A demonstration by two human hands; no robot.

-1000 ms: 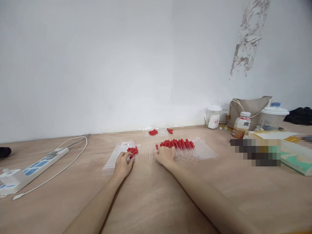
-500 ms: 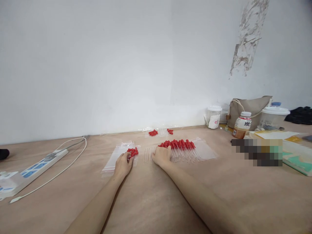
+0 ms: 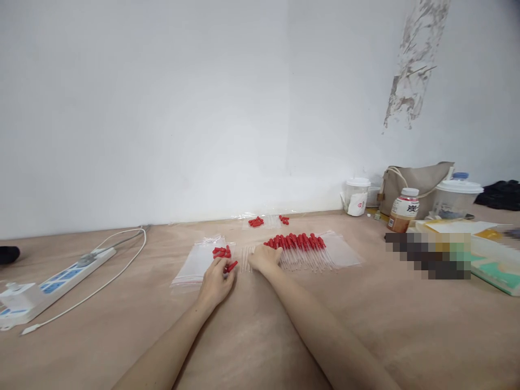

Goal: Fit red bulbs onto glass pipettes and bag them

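Note:
My left hand (image 3: 217, 283) pinches a red rubber bulb (image 3: 232, 266) between thumb and fingers, just above the table. Behind it, several loose red bulbs (image 3: 221, 251) lie on a stack of clear zip bags (image 3: 195, 265). My right hand (image 3: 264, 258) is curled over a row of thin clear tubes (image 3: 246, 259); its fingertips are mostly hidden, so what they grip does not show. To the right of that hand lies a row of droppers (image 3: 303, 249), clear tubes fitted with red bulbs, partly on another clear bag (image 3: 343, 250).
More red bulbs (image 3: 255, 221) and clear plastic lie by the wall. At left are a power strip (image 3: 65, 279) and white cable (image 3: 122, 270). A lidded cup (image 3: 357, 196), a bottle (image 3: 403, 210), a grey bag (image 3: 422, 187) and a green-white box (image 3: 498, 271) stand at right.
My left hand has come away from the loose bulbs, toward me and to the right, with one red bulb in its fingers. My right hand has shifted slightly left over the bare tubes.

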